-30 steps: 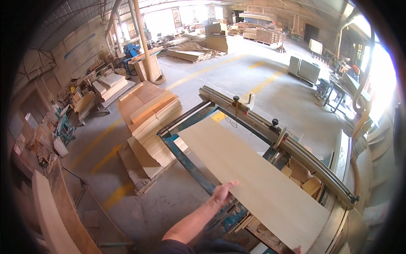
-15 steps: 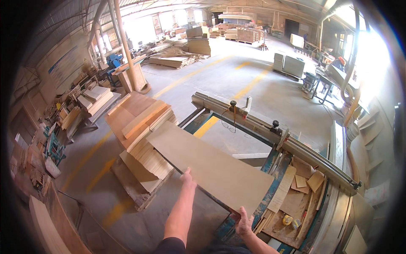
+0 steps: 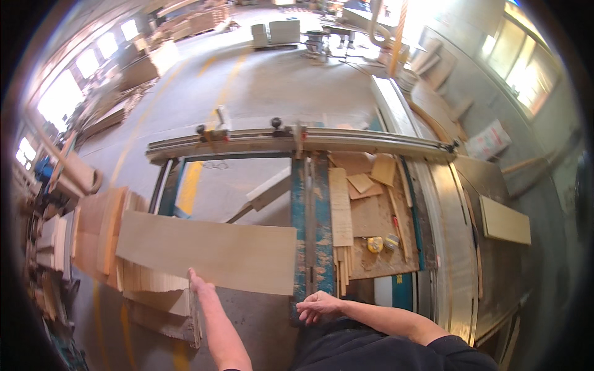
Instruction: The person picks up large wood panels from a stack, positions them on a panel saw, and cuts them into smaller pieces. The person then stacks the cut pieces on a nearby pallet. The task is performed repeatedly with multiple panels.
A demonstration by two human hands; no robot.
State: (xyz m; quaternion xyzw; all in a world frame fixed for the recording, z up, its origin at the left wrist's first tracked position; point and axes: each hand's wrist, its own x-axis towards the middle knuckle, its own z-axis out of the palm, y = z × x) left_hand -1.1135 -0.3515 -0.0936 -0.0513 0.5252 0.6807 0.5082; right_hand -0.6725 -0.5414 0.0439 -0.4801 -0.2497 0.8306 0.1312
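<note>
A long tan board (image 3: 210, 250) lies across the blue frame of the saw's sliding table (image 3: 314, 235) and reaches left over a stack of boards (image 3: 151, 278). My left hand (image 3: 201, 282) grips its near edge, left of the middle, the fingers hidden underneath. Just off the board's near right corner is my right hand (image 3: 318, 307), near my body. Its fingers are loosely bent and slightly apart, with nothing visible in them.
A metal fence (image 3: 247, 143) with black knobs spans the machine's far side. Wood offcuts, a yellow tape measure (image 3: 375, 245) and a second tape measure (image 3: 391, 242) lie in a tray. At right, a short board (image 3: 505, 221) rests on the side table.
My view has swung to the right. My right hand has let go of the board's near right corner and come away; my left hand keeps its hold on the near edge.
</note>
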